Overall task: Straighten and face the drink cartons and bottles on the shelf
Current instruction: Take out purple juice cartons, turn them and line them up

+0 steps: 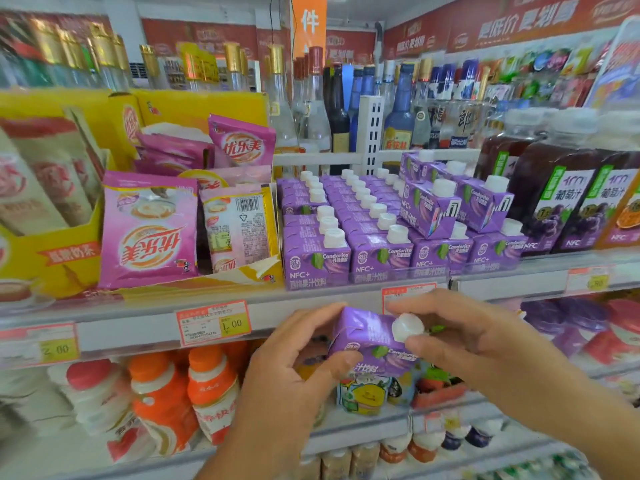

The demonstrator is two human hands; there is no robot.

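— Where are we putting our fingers?
— On the left hand [294, 362] we are curling the fingers [322, 316] over the top of a purple carton [363, 336] and pressing the thumb against its front face. On the right hand [478, 337] we are pinching the carton's white cap [406, 327] between thumb and fingertips.
— So both hands are grasping it. Where are we holding it?
— At the lower centre of the frame. It is tilting in the air in front of the shelf edge [138, 329], just right of a yellow price tag [214, 323].
— And what are we seeing behind it?
— In the middle of the frame, rows of matching cartons [346, 233] are standing with caps up and fronts facing us. On top of the right-hand rows, two more cartons [427, 209] are lying tilted. Dark grape juice bottles [557, 199] are standing at the right. At the left, pink sachets [149, 230] are leaning in a yellow box [52, 258]. Orange-capped bottles [207, 386] are sitting on the shelf below, at the lower left.
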